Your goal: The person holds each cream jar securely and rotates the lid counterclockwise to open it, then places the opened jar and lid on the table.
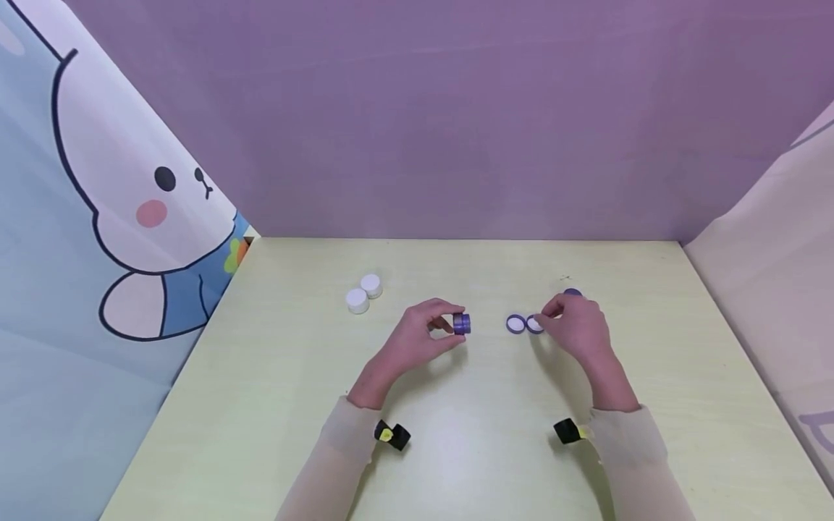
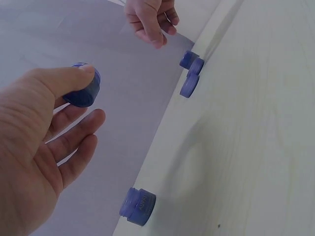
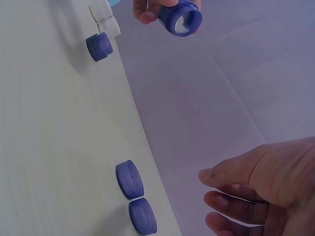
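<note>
My left hand holds a small open purple jar above the table, between thumb and fingers. The left wrist view shows that jar under the thumb, and the right wrist view shows white inside its mouth. My right hand hovers with relaxed, empty fingers just right of two purple lids lying side by side. The lids lie apart from the fingers. Behind the right hand stands a second purple jar.
Two white jars stand at the back left of the pale table. Another purple jar stands on the table near my left hand. Purple and patterned walls enclose the table on three sides.
</note>
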